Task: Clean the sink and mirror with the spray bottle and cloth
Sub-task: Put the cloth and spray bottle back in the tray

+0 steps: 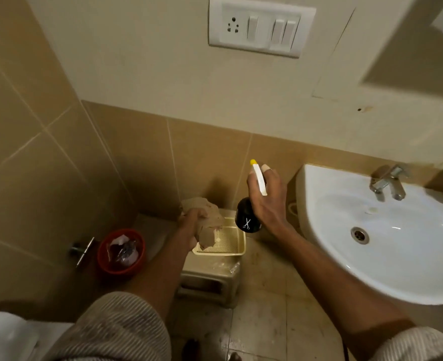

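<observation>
My right hand (268, 198) grips a spray bottle (247, 217) with a black body, white trigger head and yellow nozzle tip, held in the air left of the sink. My left hand (190, 222) is closed on a crumpled beige cloth (207, 212) over a cream plastic tray (228, 243). The white wall-mounted sink (410, 256) is at the right, with a chrome tap (386, 182) at its back and a metal drain (360, 235) in the basin. A corner of the mirror (420, 48) shows at the top right.
The tray rests on a cream plastic stool (210, 280). A red bin (121, 252) with a plastic liner stands on the floor at left, beside a chrome wall fitting (81, 251). A white switch plate (259, 26) is on the wall above. Part of a white toilet (4, 334) shows at bottom left.
</observation>
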A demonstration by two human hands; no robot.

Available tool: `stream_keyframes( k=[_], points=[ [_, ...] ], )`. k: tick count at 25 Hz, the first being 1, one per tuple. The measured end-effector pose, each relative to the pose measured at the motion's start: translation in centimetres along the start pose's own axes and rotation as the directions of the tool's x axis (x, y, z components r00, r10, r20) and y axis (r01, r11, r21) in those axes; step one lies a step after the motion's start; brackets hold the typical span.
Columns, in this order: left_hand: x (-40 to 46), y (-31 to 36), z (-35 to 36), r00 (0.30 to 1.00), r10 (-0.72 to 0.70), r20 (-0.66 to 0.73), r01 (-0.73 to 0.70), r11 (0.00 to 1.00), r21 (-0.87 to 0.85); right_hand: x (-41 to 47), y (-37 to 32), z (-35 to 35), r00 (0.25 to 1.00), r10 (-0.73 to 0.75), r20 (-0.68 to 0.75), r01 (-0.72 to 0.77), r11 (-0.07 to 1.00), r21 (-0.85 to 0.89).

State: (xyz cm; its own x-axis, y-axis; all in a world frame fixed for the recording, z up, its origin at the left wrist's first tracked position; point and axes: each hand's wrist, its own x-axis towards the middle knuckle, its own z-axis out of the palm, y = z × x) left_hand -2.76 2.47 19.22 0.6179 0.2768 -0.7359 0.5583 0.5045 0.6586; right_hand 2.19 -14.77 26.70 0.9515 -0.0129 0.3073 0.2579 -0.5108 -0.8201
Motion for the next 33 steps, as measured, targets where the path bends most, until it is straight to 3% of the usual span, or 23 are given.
stream_keyframes(
  k=[7, 20, 25, 29, 33],
  points=[
    [9.7, -4.7, -0.8, 0.995, -0.088, -0.05, 0.088, 0.996, 0.004, -1.9, 9.3, 7.0, 0.985, 0.132, -0.108, -0.134, 0.991, -0.005],
    [19.7, -9.2, 1.1, 0.984, -0.129, -0.126, 0.14, 0.987, 0.084, -3.5, 20.2, 13.3, 0.971, 0.24, 0.008, -0.238, 0.965, -0.107],
    [22.8, -11.0, 1.6, 0.956, -0.166, -0.243, 0.197, 0.974, 0.109, -4.3, 22.5, 14.8, 0.951, 0.309, 0.005, -0.306, 0.943, -0.13],
    [24.5, -12.5, 1.8, 0.948, -0.186, -0.259, 0.23, 0.962, 0.15, -4.6, 23.5, 15.6, 0.944, 0.329, 0.027, -0.322, 0.935, -0.149],
    [25.1, -13.0, 2.3, 0.958, -0.128, -0.255, 0.206, 0.93, 0.305, -4.9, 24.3, 16.2, 0.934, 0.354, 0.05, -0.341, 0.923, -0.176]
  ],
)
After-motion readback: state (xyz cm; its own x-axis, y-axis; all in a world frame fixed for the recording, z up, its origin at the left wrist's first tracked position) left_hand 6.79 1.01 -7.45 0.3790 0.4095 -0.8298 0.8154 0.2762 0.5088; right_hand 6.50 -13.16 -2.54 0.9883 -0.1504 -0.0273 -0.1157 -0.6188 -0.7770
